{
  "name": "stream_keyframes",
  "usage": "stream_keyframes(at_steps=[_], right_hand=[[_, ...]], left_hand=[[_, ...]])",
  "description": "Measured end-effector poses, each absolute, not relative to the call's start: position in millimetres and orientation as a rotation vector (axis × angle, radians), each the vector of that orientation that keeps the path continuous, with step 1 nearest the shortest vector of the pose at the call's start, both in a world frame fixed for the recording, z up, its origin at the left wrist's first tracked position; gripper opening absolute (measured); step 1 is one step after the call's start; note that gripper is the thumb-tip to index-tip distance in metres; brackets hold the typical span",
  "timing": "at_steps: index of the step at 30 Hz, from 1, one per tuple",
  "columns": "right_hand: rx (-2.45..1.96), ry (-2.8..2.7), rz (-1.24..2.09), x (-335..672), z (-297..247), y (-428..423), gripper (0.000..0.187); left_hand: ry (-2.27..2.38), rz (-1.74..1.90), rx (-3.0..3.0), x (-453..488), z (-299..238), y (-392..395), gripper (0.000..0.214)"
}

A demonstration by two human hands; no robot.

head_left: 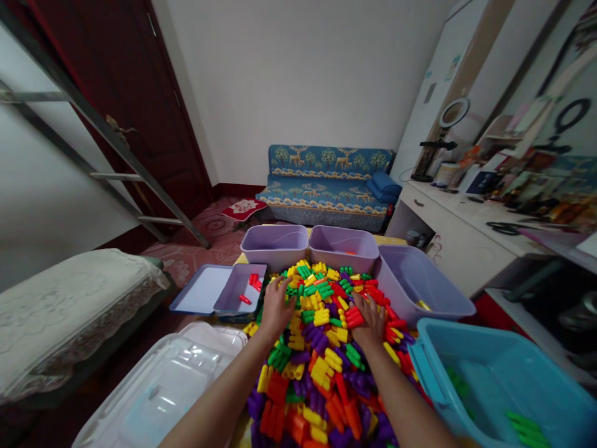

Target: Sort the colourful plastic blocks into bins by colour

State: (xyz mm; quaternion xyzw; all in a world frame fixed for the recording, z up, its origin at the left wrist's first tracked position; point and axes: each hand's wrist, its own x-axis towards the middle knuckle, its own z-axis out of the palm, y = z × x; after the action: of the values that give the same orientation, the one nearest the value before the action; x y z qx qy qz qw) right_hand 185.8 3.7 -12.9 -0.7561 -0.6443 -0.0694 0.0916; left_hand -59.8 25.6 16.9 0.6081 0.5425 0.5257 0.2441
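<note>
A large heap of bullet-shaped plastic building blocks (321,370) in red, yellow, green and purple lies in front of me, many joined in short rows. At the heap's far left side, my left hand (278,305) rests on the blocks with its fingers apart, beside a small grey-purple box (224,305) holding a few red pieces. On the right part of the pile lies my right hand (369,317), fingers spread, touching or close to a red block (354,317). Nothing is visibly gripped in either hand; what lies under the palms is hidden.
Purple bins (275,254) line the heap's far edge, with a larger purple bin (420,274) at right. A blue tub (522,348) with green blocks stands near right. Clear plastic lids (163,386) lie left. Beyond are a sofa (326,180) and a ladder (116,152).
</note>
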Motion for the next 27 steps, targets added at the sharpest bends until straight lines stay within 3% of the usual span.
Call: stream_keyframes(at_steps=[5, 13, 18, 23, 27], right_hand=[[-2.231, -1.922, -0.221, 186.7, -14.8, 3.9, 0.045], [-2.272, -1.979, -0.213, 191.5, -26.4, 5.3, 0.047], [-2.254, -1.970, -0.228, 190.5, -21.5, 5.3, 0.048], [-2.252, -1.964, -0.233, 190.5, -23.2, 5.2, 0.047], [-2.226, -1.956, -0.265, 191.5, -28.8, 5.8, 0.045]], left_hand=[[1.152, 1.247, 2.001, -24.2, 22.2, 6.1, 0.030], [1.120, 0.703, 2.524, 45.3, 26.2, 27.9, 0.072], [1.192, 0.417, 2.620, 48.0, 29.3, 41.2, 0.055], [1.183, 0.584, 2.513, 32.7, 31.9, 32.7, 0.033], [1.130, 1.059, 2.004, 20.6, 35.6, 25.9, 0.019]])
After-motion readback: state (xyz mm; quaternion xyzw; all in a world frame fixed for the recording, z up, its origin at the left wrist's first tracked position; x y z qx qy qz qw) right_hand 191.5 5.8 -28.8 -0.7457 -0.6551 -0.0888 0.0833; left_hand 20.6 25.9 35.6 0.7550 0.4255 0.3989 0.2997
